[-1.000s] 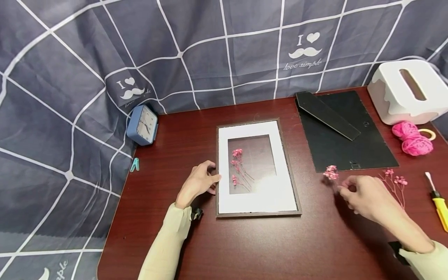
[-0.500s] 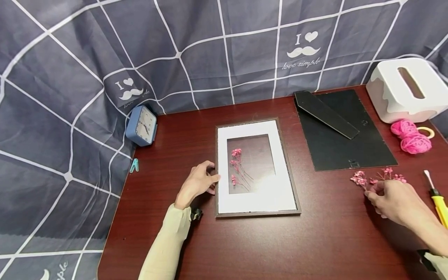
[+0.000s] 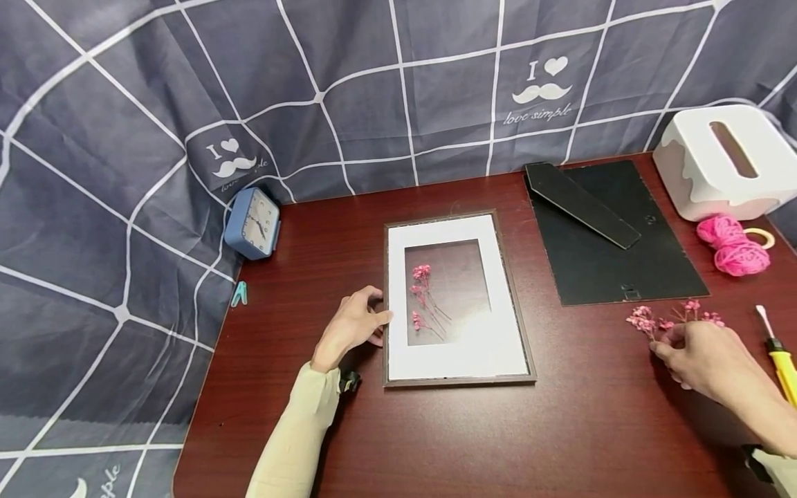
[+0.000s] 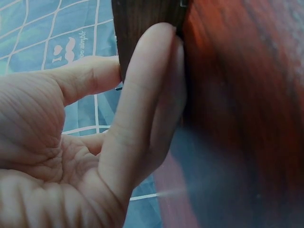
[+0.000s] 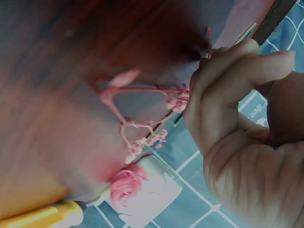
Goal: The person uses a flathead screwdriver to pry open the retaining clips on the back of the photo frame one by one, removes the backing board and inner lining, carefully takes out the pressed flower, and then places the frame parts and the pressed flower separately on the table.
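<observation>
A dark picture frame (image 3: 457, 378) with a white mat lies flat mid-table, and pink dried flowers (image 3: 423, 297) sit in its window. My left hand (image 3: 358, 324) rests against the frame's left edge. In the left wrist view its straight fingers (image 4: 142, 109) and thumb touch the frame edge (image 4: 142, 23). At the right, my right hand (image 3: 663, 346) pinches the stem of a pink flower sprig (image 3: 640, 320), right beside more loose sprigs (image 3: 700, 311). The right wrist view shows the curled fingers (image 5: 228, 80) on the thin stems (image 5: 142, 123).
A black backing board (image 3: 598, 270) with its stand lies behind the right hand. A white tissue box (image 3: 722, 166), pink yarn (image 3: 735, 247) and a tape ring sit far right. A yellow-handled tool (image 3: 781, 366) lies at the right edge. At the left are a blue clock (image 3: 254, 223) and a small clip (image 3: 239, 294).
My right hand carried the sprig rightward, from below the backing board to the loose sprigs, then held nearly still. The left hand has stayed on the frame.
</observation>
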The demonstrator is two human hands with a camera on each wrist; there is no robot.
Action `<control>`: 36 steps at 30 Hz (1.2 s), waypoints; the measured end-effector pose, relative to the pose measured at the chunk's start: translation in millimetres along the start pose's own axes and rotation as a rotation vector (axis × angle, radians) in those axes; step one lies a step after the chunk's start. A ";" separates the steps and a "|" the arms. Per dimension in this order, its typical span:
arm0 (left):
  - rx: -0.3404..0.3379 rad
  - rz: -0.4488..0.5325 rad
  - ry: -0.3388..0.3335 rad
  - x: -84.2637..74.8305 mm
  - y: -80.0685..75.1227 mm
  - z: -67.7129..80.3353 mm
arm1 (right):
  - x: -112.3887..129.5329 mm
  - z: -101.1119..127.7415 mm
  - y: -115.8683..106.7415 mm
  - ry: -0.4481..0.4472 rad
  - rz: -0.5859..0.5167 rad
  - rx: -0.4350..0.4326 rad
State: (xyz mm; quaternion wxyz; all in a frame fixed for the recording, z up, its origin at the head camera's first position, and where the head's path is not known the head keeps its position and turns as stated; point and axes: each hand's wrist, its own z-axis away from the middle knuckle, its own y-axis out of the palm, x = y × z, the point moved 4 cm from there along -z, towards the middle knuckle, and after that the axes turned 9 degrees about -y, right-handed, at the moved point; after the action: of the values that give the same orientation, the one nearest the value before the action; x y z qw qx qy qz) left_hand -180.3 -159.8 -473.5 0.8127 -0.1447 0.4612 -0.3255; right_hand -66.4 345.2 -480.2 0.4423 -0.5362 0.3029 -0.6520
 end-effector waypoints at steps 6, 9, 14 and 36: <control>-0.003 -0.035 0.009 -0.6 0.8 -0.2 | 39.3 -5.9 -14.1 -0.055 0.001 -0.230; 0.002 -0.018 0.001 0.1 0.8 -0.2 | 76.0 -19.4 -18.7 -0.168 -0.034 -0.259; 0.013 0.001 -0.007 0.0 0.9 -0.4 | 149.9 -48.2 -6.3 -0.386 -0.024 -0.208; 0.013 -0.009 -0.014 0.0 -4.3 -2.9 | 245.8 -204.6 116.8 -0.537 -0.070 0.173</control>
State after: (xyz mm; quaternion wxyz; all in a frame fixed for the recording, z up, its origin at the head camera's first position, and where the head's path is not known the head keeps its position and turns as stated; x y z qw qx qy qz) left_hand -184.4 -162.8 -472.8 0.8155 -0.1436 0.4525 -0.3310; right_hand -243.1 57.6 -525.2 0.5279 -0.6600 0.0994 -0.5251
